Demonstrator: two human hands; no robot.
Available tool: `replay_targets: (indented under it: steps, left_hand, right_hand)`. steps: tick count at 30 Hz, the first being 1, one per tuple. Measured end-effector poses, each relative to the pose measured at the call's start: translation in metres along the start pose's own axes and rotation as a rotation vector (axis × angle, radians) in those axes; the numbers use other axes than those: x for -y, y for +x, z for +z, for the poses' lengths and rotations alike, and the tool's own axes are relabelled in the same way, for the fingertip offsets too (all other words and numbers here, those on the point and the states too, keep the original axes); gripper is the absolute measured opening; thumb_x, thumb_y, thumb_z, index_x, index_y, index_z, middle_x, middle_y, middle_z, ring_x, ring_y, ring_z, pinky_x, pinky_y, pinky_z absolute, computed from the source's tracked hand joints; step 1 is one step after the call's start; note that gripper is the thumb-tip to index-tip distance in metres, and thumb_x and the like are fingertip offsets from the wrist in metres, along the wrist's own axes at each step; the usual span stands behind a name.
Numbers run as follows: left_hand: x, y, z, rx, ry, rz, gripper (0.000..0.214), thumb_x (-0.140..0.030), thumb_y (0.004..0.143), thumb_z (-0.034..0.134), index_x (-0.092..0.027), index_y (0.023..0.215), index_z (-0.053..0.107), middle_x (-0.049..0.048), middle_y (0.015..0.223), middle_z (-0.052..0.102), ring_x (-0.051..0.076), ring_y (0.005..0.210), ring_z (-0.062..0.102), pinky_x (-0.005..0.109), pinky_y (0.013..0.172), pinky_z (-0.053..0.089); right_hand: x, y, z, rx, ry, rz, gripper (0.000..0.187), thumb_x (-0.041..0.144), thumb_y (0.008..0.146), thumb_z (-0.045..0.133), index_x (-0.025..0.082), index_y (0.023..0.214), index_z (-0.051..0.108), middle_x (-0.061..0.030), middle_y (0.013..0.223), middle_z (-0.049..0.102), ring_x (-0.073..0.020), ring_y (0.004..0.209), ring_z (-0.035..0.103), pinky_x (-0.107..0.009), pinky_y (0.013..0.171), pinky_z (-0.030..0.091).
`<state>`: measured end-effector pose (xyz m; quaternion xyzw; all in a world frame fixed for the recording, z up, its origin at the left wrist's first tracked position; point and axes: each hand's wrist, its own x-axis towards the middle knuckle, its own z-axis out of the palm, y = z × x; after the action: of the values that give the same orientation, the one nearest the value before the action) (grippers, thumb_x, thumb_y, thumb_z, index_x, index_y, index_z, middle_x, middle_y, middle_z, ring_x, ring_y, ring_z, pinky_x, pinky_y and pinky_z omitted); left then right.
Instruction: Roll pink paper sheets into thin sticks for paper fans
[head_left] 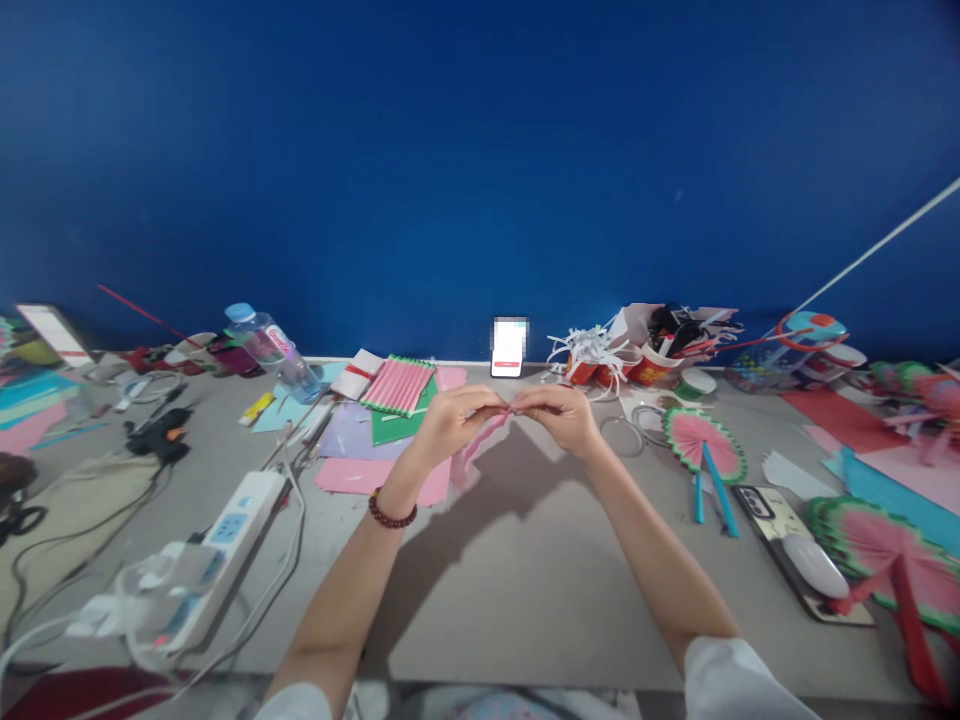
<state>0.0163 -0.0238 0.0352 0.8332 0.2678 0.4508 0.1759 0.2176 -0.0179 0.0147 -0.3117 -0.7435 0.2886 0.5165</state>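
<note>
My left hand (pixel 450 420) and my right hand (pixel 562 415) meet above the middle of the grey table (pixel 525 580). Both are closed in a pinch on a narrow folded pink paper strip (pixel 480 445). The strip hangs down and to the left from the fingertips. A dark red bead bracelet (pixel 390 515) circles my left wrist. Behind the hands a phone (pixel 508 347) stands against the blue wall.
Pink and green paper sheets (pixel 375 450) and a pleated pink piece (pixel 397 385) lie at back left, beside a water bottle (pixel 274 350). A power strip (pixel 225 545) with cables and a glue gun (pixel 157 435) sit left. Finished paper fans (pixel 705 445), cups and scraps (pixel 637 355) fill the right.
</note>
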Motion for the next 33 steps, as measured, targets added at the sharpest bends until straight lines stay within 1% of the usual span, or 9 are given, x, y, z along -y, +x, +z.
replay_targets:
  steps: [5,7,11,17,19,22,25,29,33]
  left_hand:
    - [-0.002,0.0,0.002,-0.061,0.126,0.084,0.009,-0.023,0.086,0.058,-0.018,0.085,0.065,0.0046,0.082,0.069,0.013,0.078,0.064,0.025,0.072,0.052]
    - [-0.003,0.0,0.002,-0.056,0.188,0.102,0.009,-0.023,0.086,0.057,-0.019,0.086,0.064,0.0045,0.083,0.069,0.014,0.079,0.063,0.026,0.073,0.051]
    - [-0.004,0.0,0.002,-0.02,0.252,0.095,0.012,-0.022,0.089,0.051,-0.018,0.088,0.062,0.0053,0.084,0.068,0.014,0.08,0.062,0.027,0.073,0.05]
    - [-0.005,0.001,0.002,-0.001,0.261,0.106,0.013,-0.02,0.09,0.048,-0.018,0.086,0.06,0.0055,0.084,0.067,0.014,0.08,0.061,0.026,0.073,0.049]
    - [-0.005,0.001,0.002,-0.013,0.238,0.096,0.013,-0.021,0.091,0.048,-0.018,0.09,0.06,0.0062,0.087,0.068,0.014,0.082,0.063,0.026,0.073,0.05]
    - [-0.005,0.0,0.005,-0.038,0.236,0.088,0.014,-0.024,0.09,0.049,-0.018,0.095,0.061,0.0069,0.091,0.07,0.015,0.083,0.065,0.026,0.074,0.052]
    - [-0.002,-0.002,0.007,-0.058,0.284,0.103,0.015,-0.023,0.09,0.049,-0.018,0.094,0.063,0.0059,0.089,0.071,0.014,0.081,0.066,0.025,0.073,0.052]
    - [0.001,-0.004,0.009,-0.121,0.329,0.132,0.011,-0.019,0.088,0.053,-0.02,0.09,0.064,0.0042,0.088,0.071,0.013,0.079,0.066,0.024,0.072,0.051]
    - [-0.001,-0.003,0.01,-0.173,0.365,0.169,0.007,-0.016,0.085,0.057,-0.02,0.087,0.063,0.0027,0.086,0.071,0.013,0.078,0.066,0.024,0.071,0.05]
  right_hand:
    - [0.002,0.001,0.0,-0.003,-0.005,0.007,0.008,0.028,0.079,0.067,0.024,0.079,0.074,-0.0037,0.081,0.074,-0.017,0.078,0.069,-0.029,0.074,0.056]
    - [0.003,0.001,0.001,-0.012,-0.024,0.017,0.008,0.028,0.079,0.067,0.024,0.078,0.074,-0.0038,0.08,0.074,-0.0173,0.078,0.069,-0.03,0.073,0.056]
    - [0.004,0.0,0.002,-0.029,-0.04,0.034,0.01,0.031,0.078,0.067,0.023,0.078,0.073,-0.0045,0.08,0.073,-0.018,0.076,0.069,-0.03,0.072,0.056]
    - [0.004,0.0,0.004,-0.035,-0.066,0.033,0.009,0.03,0.079,0.066,0.023,0.078,0.072,-0.0034,0.08,0.073,-0.0172,0.077,0.069,-0.029,0.072,0.056]
    - [0.006,-0.001,0.004,-0.06,-0.064,0.044,0.01,0.031,0.079,0.066,0.023,0.078,0.072,-0.0038,0.081,0.073,-0.0175,0.077,0.069,-0.03,0.073,0.056]
    - [0.008,-0.001,0.005,-0.102,-0.018,0.096,0.014,0.034,0.077,0.068,0.021,0.082,0.072,-0.0043,0.08,0.073,-0.0172,0.074,0.069,-0.03,0.071,0.058]
    - [0.008,-0.002,0.007,-0.111,0.028,0.122,0.017,0.035,0.074,0.07,0.02,0.083,0.071,-0.0042,0.079,0.073,-0.0165,0.073,0.069,-0.029,0.069,0.059]
    - [0.009,0.0,0.009,-0.109,0.049,0.095,0.015,0.034,0.074,0.07,0.021,0.081,0.071,-0.0049,0.083,0.073,-0.0171,0.077,0.069,-0.03,0.073,0.059]
    - [0.01,0.002,0.008,-0.116,-0.009,0.035,0.01,0.032,0.077,0.068,0.023,0.079,0.072,-0.0044,0.084,0.073,-0.0175,0.08,0.068,-0.031,0.075,0.057]
